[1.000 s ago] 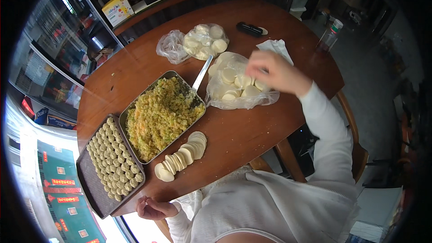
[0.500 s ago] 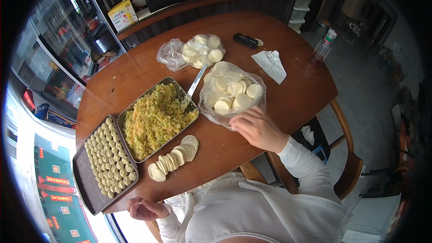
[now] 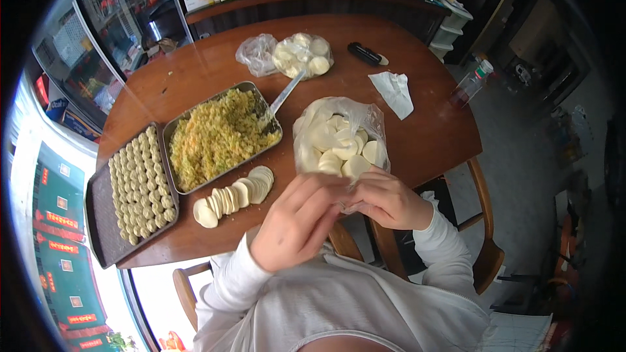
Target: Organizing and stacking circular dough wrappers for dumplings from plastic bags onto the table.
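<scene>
My left hand and my right hand meet at the near edge of a clear plastic bag. Fingers of both are pinched on its gathered rim. Inside lie many round pale dough wrappers. Left of my hands, a fanned row of wrappers rests on the wooden table. Beyond that row stands a metal tray heaped with yellow-green chopped filling, a spoon stuck in it. A dark tray at far left holds rows of small dumplings.
A second bag of wrappers and a crumpled plastic bag lie at the back. Further right are a black object, a white tissue and a bottle. A wooden chair stands at the right edge.
My left hand has come up from the table's near left edge to the bag, joining my right hand. The bag's near rim is now gathered between them. The view has shifted slightly.
</scene>
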Tool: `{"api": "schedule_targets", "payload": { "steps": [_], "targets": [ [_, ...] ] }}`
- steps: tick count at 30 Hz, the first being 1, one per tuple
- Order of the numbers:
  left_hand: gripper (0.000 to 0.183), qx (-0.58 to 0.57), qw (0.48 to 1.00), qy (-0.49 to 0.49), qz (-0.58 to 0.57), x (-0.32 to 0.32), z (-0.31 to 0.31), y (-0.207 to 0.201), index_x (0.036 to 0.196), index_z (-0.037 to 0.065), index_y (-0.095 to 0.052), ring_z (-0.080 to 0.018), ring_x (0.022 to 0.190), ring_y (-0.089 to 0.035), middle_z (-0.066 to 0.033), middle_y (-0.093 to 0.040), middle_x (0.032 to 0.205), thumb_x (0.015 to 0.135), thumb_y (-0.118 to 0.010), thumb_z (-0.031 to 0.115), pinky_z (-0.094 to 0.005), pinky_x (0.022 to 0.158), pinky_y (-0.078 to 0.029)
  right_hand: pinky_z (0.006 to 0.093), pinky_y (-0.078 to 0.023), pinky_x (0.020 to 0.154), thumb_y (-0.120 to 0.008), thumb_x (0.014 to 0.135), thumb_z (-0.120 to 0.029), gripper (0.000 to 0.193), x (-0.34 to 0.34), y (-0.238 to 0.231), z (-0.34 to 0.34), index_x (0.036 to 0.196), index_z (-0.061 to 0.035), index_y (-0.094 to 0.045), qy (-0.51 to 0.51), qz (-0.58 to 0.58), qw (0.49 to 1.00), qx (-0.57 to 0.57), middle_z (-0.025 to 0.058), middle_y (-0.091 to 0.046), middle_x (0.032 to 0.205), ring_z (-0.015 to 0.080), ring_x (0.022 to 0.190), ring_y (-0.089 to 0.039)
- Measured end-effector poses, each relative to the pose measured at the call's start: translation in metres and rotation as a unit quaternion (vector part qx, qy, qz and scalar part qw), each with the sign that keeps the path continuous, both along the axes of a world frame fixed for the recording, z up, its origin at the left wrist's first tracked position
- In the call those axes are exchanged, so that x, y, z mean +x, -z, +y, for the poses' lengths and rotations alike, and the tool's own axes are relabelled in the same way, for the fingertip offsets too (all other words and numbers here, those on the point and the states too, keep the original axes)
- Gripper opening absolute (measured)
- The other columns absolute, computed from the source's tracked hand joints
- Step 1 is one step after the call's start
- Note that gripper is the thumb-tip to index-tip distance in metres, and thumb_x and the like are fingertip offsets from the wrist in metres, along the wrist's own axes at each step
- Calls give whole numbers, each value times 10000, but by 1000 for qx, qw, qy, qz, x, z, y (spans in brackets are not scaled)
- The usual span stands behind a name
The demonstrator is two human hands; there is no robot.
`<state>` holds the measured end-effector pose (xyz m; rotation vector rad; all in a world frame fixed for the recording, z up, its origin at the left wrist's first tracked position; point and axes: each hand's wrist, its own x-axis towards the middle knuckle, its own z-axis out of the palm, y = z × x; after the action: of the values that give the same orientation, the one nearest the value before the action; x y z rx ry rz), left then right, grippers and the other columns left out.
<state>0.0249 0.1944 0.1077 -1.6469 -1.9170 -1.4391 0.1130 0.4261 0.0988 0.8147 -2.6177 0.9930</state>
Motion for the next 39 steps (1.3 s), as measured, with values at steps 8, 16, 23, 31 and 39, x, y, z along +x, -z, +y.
{"api": "schedule_targets", "payload": {
  "steps": [8,16,23,31,39],
  "targets": [
    [221,-205,951,-217,85,-27,41,42,1104,5,-683,-394,1170,-666,-192,-712,1184,896,-710,77,-469,992,-541,425,-493,886,-789,935,-207,234,7,1,15,1069,-62,-663,-39,-56,997,28,102,-667,973,304,936,-653],
    [548,-253,911,-291,150,-43,34,51,1301,-4,-654,-398,1485,-469,-236,-575,1500,787,-822,90,-459,1192,-436,444,-564,813,-747,970,-275,272,-56,18,35,1077,-28,-707,169,79,981,54,117,-701,1057,330,973,-707],
    [614,-288,937,-195,-27,-24,32,41,1256,-4,-690,-378,1197,-606,-181,-660,1262,694,-893,134,-444,1044,-517,451,-608,776,-757,937,-320,285,-64,12,23,1061,-64,-738,215,54,949,223,90,-736,1028,316,992,-736],
    [771,-289,914,-284,28,-18,34,51,1359,-1,-644,-406,1329,-550,-189,-616,1407,668,-918,203,-491,1119,-463,397,-607,730,-725,935,-227,117,-74,16,34,947,-111,-733,237,100,936,241,42,-722,985,260,915,-704],
    [676,-282,890,-346,91,-19,18,40,1438,-72,-578,-485,1574,-292,-342,-385,1622,800,-733,90,-565,1290,-262,361,-581,777,-776,869,-212,123,-99,19,-14,944,-118,-754,118,218,924,290,-5,-698,919,216,919,-674]
  ]
}}
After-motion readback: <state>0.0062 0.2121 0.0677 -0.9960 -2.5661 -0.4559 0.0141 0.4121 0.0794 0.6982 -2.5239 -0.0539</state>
